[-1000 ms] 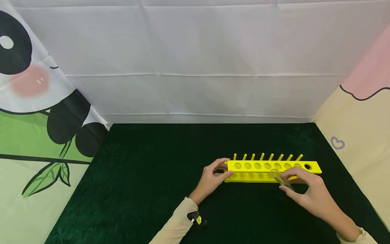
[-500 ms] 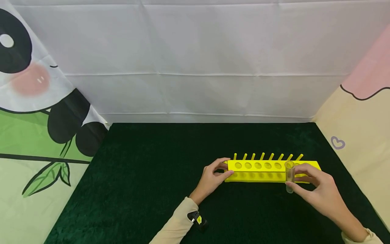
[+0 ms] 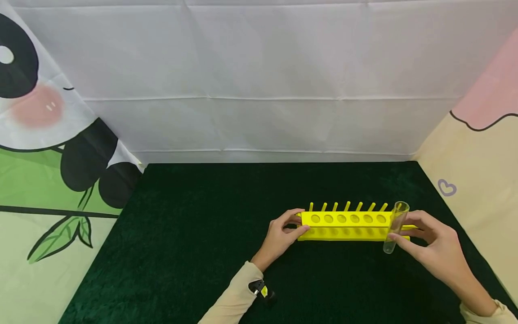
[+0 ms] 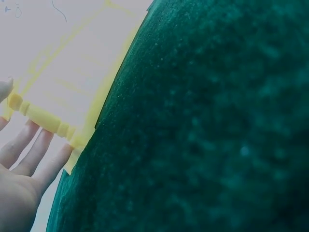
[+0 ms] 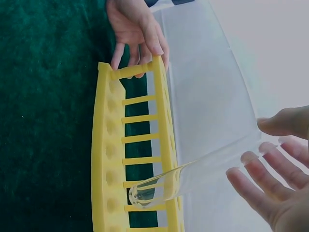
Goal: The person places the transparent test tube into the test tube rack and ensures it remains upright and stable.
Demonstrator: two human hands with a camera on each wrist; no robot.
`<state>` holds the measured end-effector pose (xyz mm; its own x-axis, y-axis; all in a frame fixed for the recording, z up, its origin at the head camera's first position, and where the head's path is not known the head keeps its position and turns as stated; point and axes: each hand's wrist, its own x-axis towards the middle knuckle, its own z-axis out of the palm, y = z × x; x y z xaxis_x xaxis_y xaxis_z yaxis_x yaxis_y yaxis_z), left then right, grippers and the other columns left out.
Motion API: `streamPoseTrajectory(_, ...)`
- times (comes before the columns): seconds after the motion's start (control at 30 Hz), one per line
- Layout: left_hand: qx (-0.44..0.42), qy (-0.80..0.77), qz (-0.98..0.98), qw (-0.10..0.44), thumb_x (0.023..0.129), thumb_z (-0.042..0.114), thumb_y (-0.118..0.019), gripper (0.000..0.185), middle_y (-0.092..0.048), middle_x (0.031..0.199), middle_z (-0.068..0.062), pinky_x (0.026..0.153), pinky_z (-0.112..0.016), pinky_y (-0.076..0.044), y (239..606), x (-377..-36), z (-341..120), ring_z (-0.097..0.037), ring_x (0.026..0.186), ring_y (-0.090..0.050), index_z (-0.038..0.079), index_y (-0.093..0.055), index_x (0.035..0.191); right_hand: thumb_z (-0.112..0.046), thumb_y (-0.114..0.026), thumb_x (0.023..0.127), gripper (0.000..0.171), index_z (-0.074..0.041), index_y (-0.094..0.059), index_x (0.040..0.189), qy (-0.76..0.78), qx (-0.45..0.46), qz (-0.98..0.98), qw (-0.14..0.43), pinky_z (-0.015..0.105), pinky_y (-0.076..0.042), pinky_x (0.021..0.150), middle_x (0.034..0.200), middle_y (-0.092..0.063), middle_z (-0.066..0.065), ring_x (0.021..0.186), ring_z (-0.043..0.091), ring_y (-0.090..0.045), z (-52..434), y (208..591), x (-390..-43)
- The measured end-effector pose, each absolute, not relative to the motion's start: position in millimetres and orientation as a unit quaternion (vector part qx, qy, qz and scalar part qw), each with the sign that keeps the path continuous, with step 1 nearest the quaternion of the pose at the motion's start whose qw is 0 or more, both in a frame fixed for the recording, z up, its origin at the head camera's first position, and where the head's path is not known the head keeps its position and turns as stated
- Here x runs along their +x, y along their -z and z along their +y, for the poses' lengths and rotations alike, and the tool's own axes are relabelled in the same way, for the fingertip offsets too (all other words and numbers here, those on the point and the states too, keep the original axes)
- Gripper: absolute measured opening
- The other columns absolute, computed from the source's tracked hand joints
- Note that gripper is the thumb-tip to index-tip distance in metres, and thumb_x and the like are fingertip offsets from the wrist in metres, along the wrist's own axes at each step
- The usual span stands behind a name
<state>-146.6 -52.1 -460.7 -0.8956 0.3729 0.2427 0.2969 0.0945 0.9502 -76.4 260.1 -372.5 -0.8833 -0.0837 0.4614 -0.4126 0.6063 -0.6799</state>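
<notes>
A yellow test tube rack (image 3: 344, 233) stands on the dark green cloth, its row of round holes on top and a row of pegs behind. My left hand (image 3: 282, 233) holds the rack's left end, and in the left wrist view its fingers lie along the end bar (image 4: 46, 118). Between the thumb and fingers of my right hand (image 3: 439, 245) is a clear glass test tube (image 3: 393, 234), slightly tilted with its open mouth up. The tube overlaps the front of the rack near its right end, hiding some holes there. In the right wrist view its rounded bottom (image 5: 142, 195) shows before the rack.
The dark green cloth (image 3: 194, 234) covers the table. White cloth (image 3: 259, 81) hangs behind it, with printed cloths at the left (image 3: 32, 180) and right (image 3: 473, 189). A black strap (image 3: 256, 286) circles the left wrist.
My right hand has moved right along the rack with the test tube, turning it from leaning left at the top to leaning slightly right. The left hand has stayed at the rack's end.
</notes>
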Motion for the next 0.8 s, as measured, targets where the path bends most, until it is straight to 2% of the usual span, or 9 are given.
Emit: streamPoseTrajectory(0.8, 0.223, -0.637, 0.737, 0.033, 0.091, 0.014, -0.065, 0.041, -0.057, 0.121, -0.011, 0.082, -0.032, -0.054, 458.4, -144.7, -53.2, -0.018, 0.105, -0.058, 0.014, -0.052, 0.13, 0.024, -0.071, 0.066, 0.04, 0.006, -0.057, 0.099, -0.449, 0.125, -0.86, 0.207, 0.013, -0.05, 0.075, 0.095, -0.061, 0.001, 0.087, 0.005, -0.062, 270.2, 365.9, -76.5)
